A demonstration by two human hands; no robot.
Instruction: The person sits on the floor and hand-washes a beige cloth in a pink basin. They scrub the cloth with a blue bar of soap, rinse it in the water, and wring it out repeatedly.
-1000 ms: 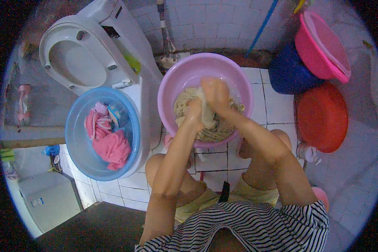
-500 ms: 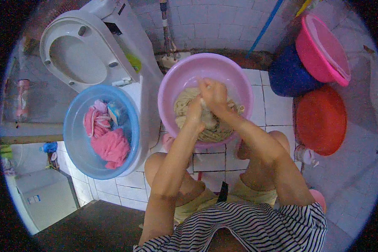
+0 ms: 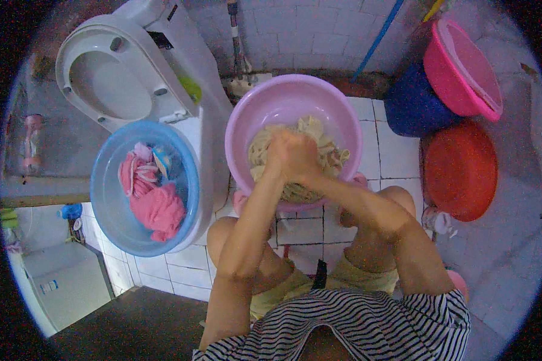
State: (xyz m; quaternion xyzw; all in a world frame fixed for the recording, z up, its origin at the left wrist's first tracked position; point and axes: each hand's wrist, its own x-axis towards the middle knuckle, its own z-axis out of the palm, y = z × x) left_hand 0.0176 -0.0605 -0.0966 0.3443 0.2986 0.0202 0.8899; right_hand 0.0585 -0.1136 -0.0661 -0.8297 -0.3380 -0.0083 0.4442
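Note:
In the pink-purple basin [image 3: 235, 135] between my feet lies a wet beige cloth or garment [image 3: 331, 155], bunched and folded. My left hand [image 3: 275, 157] and my right hand [image 3: 299, 155] are pressed together over the middle of it. Both are closed on the beige cloth, with folds of it showing around them. The fingers are partly hidden and a little blurred. Some of the cloth rises beyond my hands toward the basin's far side.
To the left, a blue basin [image 3: 102, 198] holds pink cloths [image 3: 158, 210], beside a white toilet [image 3: 111, 84] with its lid raised. At right stand a dark blue bucket [image 3: 412, 105], a hot-pink basin [image 3: 464, 72] and a red basin [image 3: 461, 174]. A blue pole [image 3: 376, 42] leans on the tiled wall.
My right hand has come down and nearer to me, closing against my left. More of the beige cloth now shows beyond my hands.

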